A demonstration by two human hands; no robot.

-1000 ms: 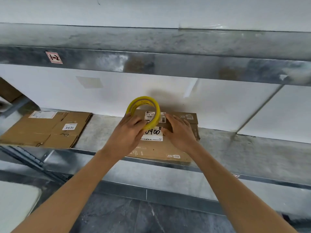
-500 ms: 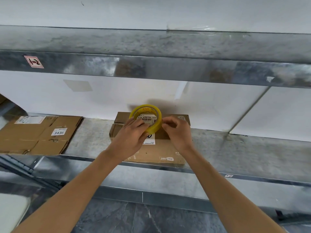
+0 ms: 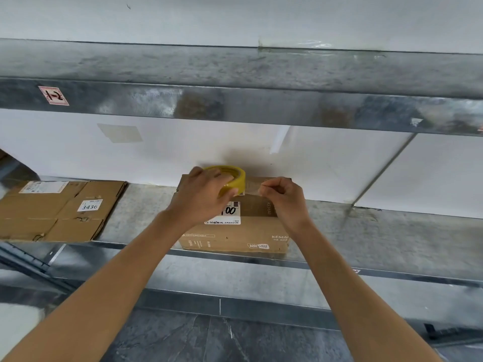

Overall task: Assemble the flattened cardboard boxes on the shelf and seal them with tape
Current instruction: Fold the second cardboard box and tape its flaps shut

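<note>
Since it carries everything, the shelf: a grey metal deck under a second metal level.
Flattened cardboard: lies flat at the shelf's left end, near the front edge, with a label reading 3436; well apart from the hands.
Box: formed, standing mid-shelf with its near face at the front edge and its back close to the wall.
Left hand: fingers curled round the tape roll, holding it over the box's top near the back edge.
Right hand: fingertips pinched on the free end of the tape, just right of the roll.
Tape roll: yellow, lying nearly flat in the left hand.
Tape strip: a short clear length stretched between roll and right hand.
Step in hand: probably drawing out tape to seal the box's top seam.
Next move: it likely calls for more length, then pressing the strip down along the seam; the flattened cardboard is not yet assembled.
</note>
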